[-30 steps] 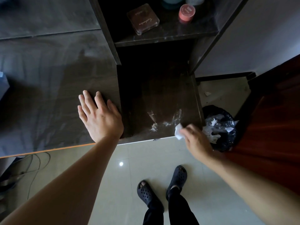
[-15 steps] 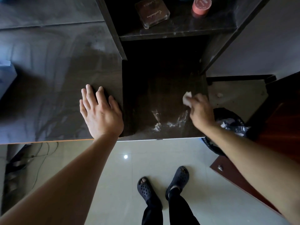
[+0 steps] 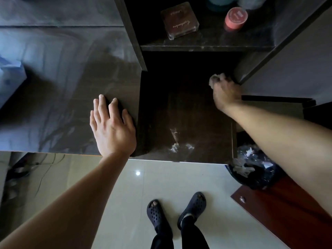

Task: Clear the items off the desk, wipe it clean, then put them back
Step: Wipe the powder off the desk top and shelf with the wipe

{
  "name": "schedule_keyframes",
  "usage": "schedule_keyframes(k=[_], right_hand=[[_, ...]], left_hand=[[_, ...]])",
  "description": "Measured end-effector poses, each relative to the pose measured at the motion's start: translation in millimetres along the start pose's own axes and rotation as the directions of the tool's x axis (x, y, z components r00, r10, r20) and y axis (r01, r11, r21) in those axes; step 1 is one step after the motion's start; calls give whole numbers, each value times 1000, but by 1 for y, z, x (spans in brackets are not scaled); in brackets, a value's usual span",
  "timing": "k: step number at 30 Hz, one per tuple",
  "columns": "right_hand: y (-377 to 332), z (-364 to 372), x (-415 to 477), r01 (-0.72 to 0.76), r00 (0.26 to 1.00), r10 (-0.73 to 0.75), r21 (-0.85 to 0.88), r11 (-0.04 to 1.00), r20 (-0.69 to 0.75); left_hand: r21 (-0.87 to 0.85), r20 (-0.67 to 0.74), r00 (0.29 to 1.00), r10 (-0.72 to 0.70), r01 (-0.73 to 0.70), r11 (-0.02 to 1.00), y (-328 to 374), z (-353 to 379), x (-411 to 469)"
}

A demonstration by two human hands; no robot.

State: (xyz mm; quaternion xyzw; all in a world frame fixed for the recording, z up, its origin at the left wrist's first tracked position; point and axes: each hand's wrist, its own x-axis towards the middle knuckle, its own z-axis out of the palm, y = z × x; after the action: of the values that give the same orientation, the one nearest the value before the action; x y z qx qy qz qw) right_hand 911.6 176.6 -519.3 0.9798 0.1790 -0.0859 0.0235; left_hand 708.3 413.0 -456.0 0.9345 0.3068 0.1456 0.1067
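Two hands on the dark wooden counter [image 3: 188, 108], mid-wipe.
One black-lined bin [image 3: 255, 169] stands nearest; a few white smears [image 3: 174, 147] mark the front edge. The left hand [image 3: 111, 126] lies spread flat; the right hand [image 3: 225, 90], farther back, pinches one crumpled white tissue [image 3: 212, 80]. Next, I judge, a sweep forward over the smears. On the shelf [image 3: 206, 46] beyond: one brown square case [image 3: 179, 20], one pink-lidded jar [image 3: 235, 17].

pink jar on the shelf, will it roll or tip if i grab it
The pink jar stands upright on the shelf, so it probably won't roll unless knocked onto its side. It looks short and wide, so tipping seems unlikely.
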Motion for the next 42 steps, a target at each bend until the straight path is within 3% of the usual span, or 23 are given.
schedule_keyframes(k=[2, 4, 7, 10, 13, 14, 15, 17, 19, 21, 22, 24, 27, 30, 32, 35, 38, 40, 42], right_hand=[[-10, 5, 4, 27, 999, -20, -160, 987, 44], [-11, 10, 2, 14, 998, -1, -206, 978, 64], [-3, 15, -32, -2, 997, 4, -35, 999, 80], [-19, 29, -122, 228, 971, -237, 161, 960, 38], [-39, 42, -207, 379, 880, -464, 436, 816, 104], [-47, 38, -224, 372, 831, -520, 497, 784, 199], [-54, 35, -230, 404, 801, -564, 516, 755, 198], [-59, 31, -201, 384, 877, -476, 499, 777, 67], [-45, 32, -140, 226, 970, -242, 424, 877, -16], [-29, 30, -87, 13, 999, -26, 437, 900, 24], [-25, 36, -74, 0, 1000, -7, 383, 924, 16], [-41, 48, -85, 50, 999, -50, 362, 931, -9], [-75, 54, -163, 176, 976, -218, 536, 825, 16], [-83, 50, -228, 399, 853, -518, 561, 725, 62], [-80, 46, -223, 451, 811, -581, 555, 699, 72], [-79, 33, -150, 348, 927, -370, 512, 785, -63], [-64, 23, -65, 152, 988, -129, 403, 903, -84], [-65, 27, -47, 94, 996, -92, 358, 929, -23], [-80, 33, -69, 176, 984, -173, 308, 935, -35]], left_hand=[[0, -3, 1000, 6, -6, 1000, 0, -1, -1], [6, 6, 1000, 8, -8, 1000, -1, -1, 0], [-7, 10, 1000, 8, -7, 1000, 1, -1, 0], [-12, 7, 1000, 13, -13, 1000, 0, -1, -1], [-11, 6, 1000, 18, -18, 1000, -1, -1, 0], [-10, 8, 1000, 19, -19, 1000, 0, -1, 0], [-12, 10, 1000, 18, -18, 1000, -1, -1, 0], [-14, 11, 1000, 15, -15, 1000, -2, 0, 0], [-7, 2, 1000, 12, -12, 1000, -4, 1, -1], [-3, -4, 1000, 16, -16, 1000, -4, 1, -1], [-3, -4, 1000, 17, -17, 1000, -4, 0, -1], [-8, -1, 1000, 19, -19, 1000, -3, 1, 0], [-4, 2, 1000, 23, -23, 1000, -3, 0, -1], [21, 30, 999, 39, -40, 999, -4, 0, 1], [19, 55, 997, 51, -52, 998, -4, -1, 1], [15, 104, 989, 101, -103, 995, -13, -7, 4], [19, 121, 949, 292, -296, 955, -39, -16, 6], [-5, 112, 924, 364, -366, 931, -50, -20, 7], [-19, 105, 927, 361, -362, 932, -52, -21, 7]])
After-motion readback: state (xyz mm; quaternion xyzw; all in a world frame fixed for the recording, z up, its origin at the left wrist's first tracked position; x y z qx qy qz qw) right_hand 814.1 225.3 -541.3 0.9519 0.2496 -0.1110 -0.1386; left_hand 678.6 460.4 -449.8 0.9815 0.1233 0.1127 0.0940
